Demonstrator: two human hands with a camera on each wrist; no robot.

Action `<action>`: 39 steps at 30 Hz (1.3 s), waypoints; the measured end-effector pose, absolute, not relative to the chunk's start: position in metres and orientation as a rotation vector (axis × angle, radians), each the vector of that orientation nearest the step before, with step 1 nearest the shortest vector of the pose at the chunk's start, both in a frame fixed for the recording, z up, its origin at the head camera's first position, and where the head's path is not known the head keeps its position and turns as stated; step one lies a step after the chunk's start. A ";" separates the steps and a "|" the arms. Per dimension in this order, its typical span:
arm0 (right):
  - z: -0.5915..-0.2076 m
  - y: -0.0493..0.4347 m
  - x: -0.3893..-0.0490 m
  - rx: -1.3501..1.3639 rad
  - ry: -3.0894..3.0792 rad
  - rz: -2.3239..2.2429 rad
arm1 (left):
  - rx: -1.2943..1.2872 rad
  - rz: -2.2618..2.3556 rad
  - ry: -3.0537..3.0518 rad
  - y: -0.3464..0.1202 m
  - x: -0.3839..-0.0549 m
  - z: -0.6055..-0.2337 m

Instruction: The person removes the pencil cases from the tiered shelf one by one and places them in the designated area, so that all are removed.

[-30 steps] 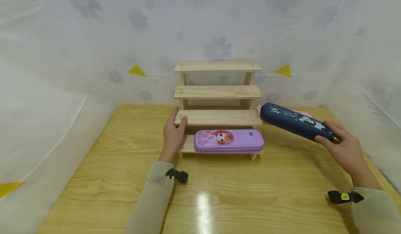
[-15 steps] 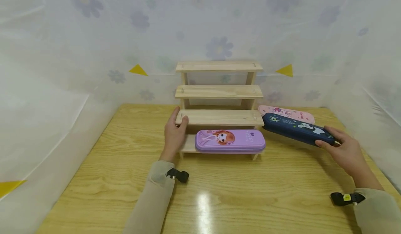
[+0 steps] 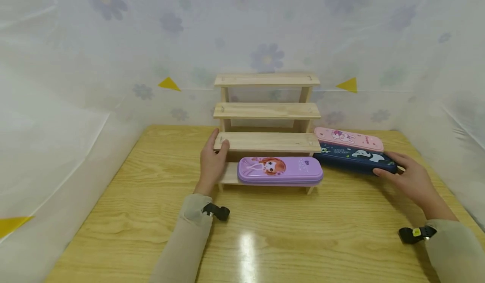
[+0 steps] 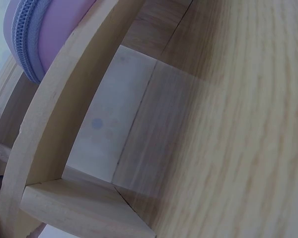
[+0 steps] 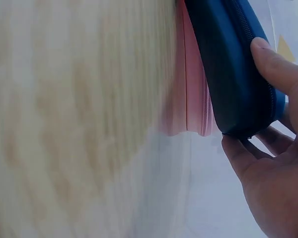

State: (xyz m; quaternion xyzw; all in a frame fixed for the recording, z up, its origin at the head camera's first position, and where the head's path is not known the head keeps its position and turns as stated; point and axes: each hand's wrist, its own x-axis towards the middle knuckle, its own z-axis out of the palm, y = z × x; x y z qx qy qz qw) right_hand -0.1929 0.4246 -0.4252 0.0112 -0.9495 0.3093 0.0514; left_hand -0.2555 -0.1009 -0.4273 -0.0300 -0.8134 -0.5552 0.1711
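Observation:
In the head view my right hand (image 3: 411,185) grips the right end of a dark blue pencil case (image 3: 356,158) with a panda print. The right wrist view shows the thumb on one side of the blue case (image 5: 238,74) and fingers at its end, with a pink case (image 5: 191,99) close beside it. My left hand (image 3: 213,161) holds the left end of a wooden stepped shelf (image 3: 265,141), thumb on top of the second board from the bottom. A purple pencil case (image 3: 280,170) with a girl print lies on the lowest step, its zip visible in the left wrist view.
The pink pencil case (image 3: 348,139) with a rabbit print lies behind the blue one, right of the shelf. White flowered sheeting (image 3: 265,30) encloses the wood-grain table (image 3: 288,241) at the back and sides. Yellow triangles (image 3: 169,84) mark the sheeting.
My right hand has lowered the blue pencil case toward the table, in front of the pink one, which now shows more fully. My left hand has stayed on the shelf.

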 end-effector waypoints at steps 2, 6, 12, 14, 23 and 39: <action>-0.425 0.425 -0.196 0.046 -2.898 0.913 | -0.085 -1.573 -2.310 -0.101 -0.256 -0.427; -0.425 0.425 -0.201 0.055 -2.921 0.858 | -0.085 -1.570 -2.308 -0.100 -0.257 -0.428; -0.419 0.420 -0.198 -0.099 -2.870 0.908 | -0.078 -1.575 -2.309 -0.099 -0.257 -0.426; -0.416 0.417 -0.196 -0.118 -2.844 0.960 | -0.078 -1.578 -2.311 -0.099 -0.257 -0.426; -0.411 0.404 -0.190 -0.103 -2.761 1.103 | -0.068 -1.585 -2.310 -0.100 -0.256 -0.425; -0.399 0.365 -0.182 0.077 -2.615 1.185 | -0.055 -1.582 -2.318 -0.100 -0.255 -0.424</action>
